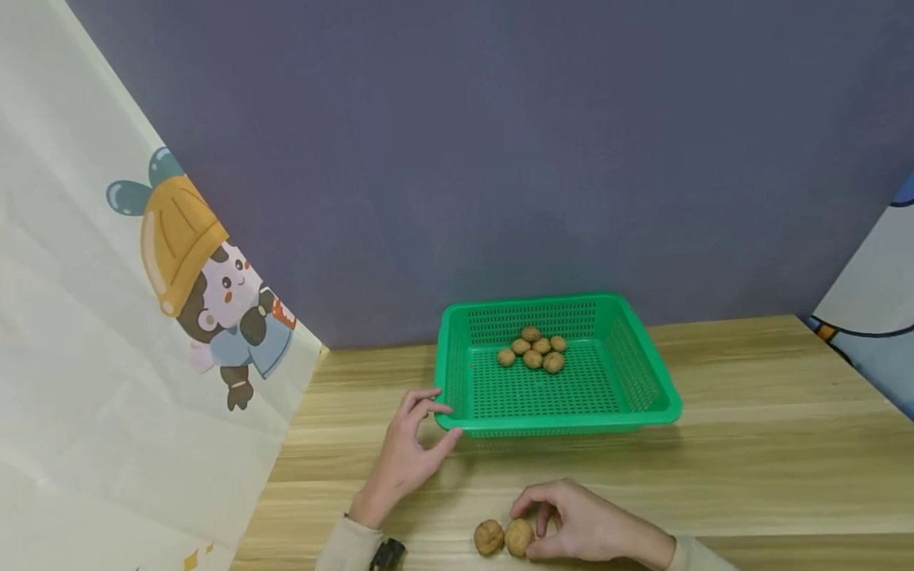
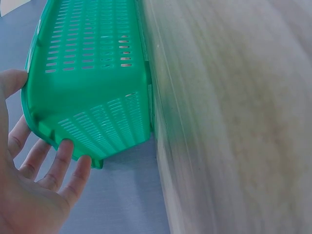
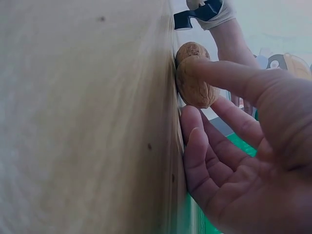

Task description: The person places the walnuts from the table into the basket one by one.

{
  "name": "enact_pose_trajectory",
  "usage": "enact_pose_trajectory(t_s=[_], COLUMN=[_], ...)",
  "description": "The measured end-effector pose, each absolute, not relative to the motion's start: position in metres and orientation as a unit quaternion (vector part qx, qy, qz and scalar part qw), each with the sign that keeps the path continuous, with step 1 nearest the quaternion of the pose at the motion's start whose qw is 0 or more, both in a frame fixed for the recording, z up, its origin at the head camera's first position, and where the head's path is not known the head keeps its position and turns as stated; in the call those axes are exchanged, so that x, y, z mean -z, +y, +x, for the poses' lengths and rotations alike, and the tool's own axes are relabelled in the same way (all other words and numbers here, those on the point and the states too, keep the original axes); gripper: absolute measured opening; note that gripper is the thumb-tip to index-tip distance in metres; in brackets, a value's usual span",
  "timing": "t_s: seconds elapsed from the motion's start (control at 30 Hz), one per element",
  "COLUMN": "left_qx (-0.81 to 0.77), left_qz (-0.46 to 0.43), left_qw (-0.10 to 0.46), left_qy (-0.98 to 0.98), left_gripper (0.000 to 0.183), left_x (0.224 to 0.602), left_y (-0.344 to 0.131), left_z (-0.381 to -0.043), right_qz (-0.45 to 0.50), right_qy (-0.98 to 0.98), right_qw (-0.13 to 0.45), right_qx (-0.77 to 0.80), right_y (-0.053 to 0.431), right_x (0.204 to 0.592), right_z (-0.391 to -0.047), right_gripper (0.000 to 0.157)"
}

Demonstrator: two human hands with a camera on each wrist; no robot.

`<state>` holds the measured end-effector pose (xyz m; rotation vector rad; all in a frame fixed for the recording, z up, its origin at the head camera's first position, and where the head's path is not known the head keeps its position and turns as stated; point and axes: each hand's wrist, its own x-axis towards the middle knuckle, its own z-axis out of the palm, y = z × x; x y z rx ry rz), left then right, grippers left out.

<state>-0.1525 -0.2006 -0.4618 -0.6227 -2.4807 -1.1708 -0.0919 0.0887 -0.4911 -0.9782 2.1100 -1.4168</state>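
Note:
Two walnuts sit side by side on the wooden table near its front edge. My right hand (image 1: 589,523) has its thumb and index finger about the right-hand walnut (image 1: 519,538), pinching it. The other walnut (image 1: 489,538) lies just to its left. In the right wrist view the pinched walnut (image 3: 192,85) still sits at table level, partly covered by a finger. At the near left corner of a green plastic basket (image 1: 557,427), my left hand (image 1: 407,452) rests spread, loosely extended fingers against the rim. Several walnuts (image 1: 532,359) are clustered inside, toward the back.
The basket stands on the wooden table (image 1: 757,412), close to a grey-blue wall panel (image 1: 500,159). On the left is a white sheet (image 1: 71,357) with a cartoon figure. A dark band (image 1: 388,554) is on the left wrist.

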Motion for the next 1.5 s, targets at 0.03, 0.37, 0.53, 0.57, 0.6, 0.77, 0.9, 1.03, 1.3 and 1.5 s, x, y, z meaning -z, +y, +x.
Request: enact_pose_trajectory(t_s=[0.03,0.37,0.53,0.57,0.6,0.77,0.9,1.03,1.3,1.5], left_qx=[0.411,0.404,0.402,0.401,0.400,0.395,0.397,0.400,0.402,0.402], left_qz=[-0.218,-0.215,-0.212,-0.212,-0.212,-0.214,-0.212,-0.209,-0.207,-0.208], left_qw=[0.164,0.162,0.160,0.161,0.161,0.162,0.157,0.155,0.143,0.136], left_qy=[-0.870,-0.874,-0.876,-0.877,-0.877,-0.879,-0.879,-0.879,-0.880,-0.881], left_gripper=[0.031,0.031,0.031,0.031,0.031,0.032,0.032,0.031,0.033,0.034], left_x=[0.462,0.461,0.462,0.462,0.462,0.460,0.460,0.460,0.459,0.460], left_y=[-0.201,-0.201,-0.201,-0.202,-0.202,-0.201,-0.200,-0.201,-0.201,-0.202], left_z=[-0.152,-0.151,-0.151,-0.151,-0.151,-0.152,-0.153,-0.152,-0.152,-0.151], right_qz=[-0.353,-0.362,-0.370,-0.373,-0.376,-0.383,-0.386,-0.390,-0.355,-0.345], right_qy=[0.758,0.737,0.734,0.734,0.735,0.739,0.750,0.757,0.771,0.807], right_qw=[0.207,0.228,0.227,0.225,0.224,0.221,0.217,0.206,0.209,0.144], right_qx=[0.508,0.523,0.522,0.521,0.519,0.509,0.492,0.483,0.485,0.457], right_y=[0.089,0.089,0.088,0.088,0.087,0.090,0.096,0.104,0.125,0.132], right_x=[0.491,0.492,0.492,0.492,0.491,0.484,0.469,0.442,0.365,0.323], right_z=[-0.092,-0.093,-0.093,-0.093,-0.093,-0.094,-0.096,-0.101,-0.130,-0.166], right_gripper=[0.028,0.032,0.029,0.029,0.029,0.027,0.026,0.027,0.030,0.032])
